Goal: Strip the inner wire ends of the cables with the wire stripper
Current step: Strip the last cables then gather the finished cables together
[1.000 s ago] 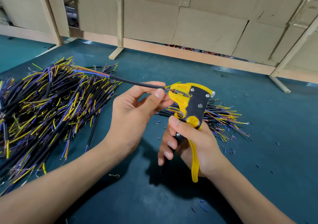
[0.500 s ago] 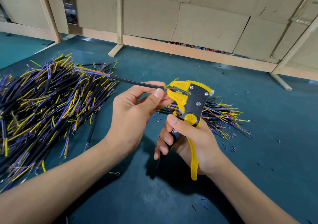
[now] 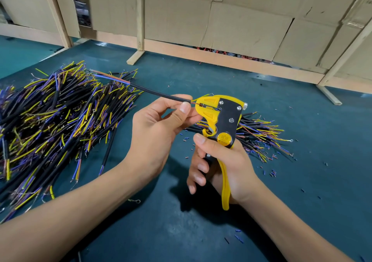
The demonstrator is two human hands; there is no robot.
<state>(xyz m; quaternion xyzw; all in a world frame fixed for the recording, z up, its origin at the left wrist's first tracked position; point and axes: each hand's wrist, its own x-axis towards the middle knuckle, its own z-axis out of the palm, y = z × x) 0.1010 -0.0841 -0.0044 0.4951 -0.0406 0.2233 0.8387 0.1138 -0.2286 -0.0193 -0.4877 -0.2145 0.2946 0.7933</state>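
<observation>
My left hand (image 3: pixel 159 132) pinches a black cable (image 3: pixel 159 93) between thumb and fingers, near its right end. A thin inner wire of that cable sits between the jaws of the yellow and black wire stripper (image 3: pixel 221 118). My right hand (image 3: pixel 223 165) grips the stripper's handles from below, thumb resting beside the round yellow dial. The cable's far end shows blue and orange inner wires pointing up left. The handles are partly hidden by my fingers.
A big heap of black cables (image 3: pixel 52 124) with yellow and blue wires lies at the left on the teal table (image 3: pixel 312 181). A smaller pile of cables (image 3: pixel 259 134) lies behind the stripper. Bits of cut insulation (image 3: pixel 271 173) are scattered at the right. Cardboard walls (image 3: pixel 241 20) with wooden props stand behind.
Both hands keep their hold; the stripper's jaws have closed onto an inner wire. The camera has shifted slightly; the hands sit about as before.
</observation>
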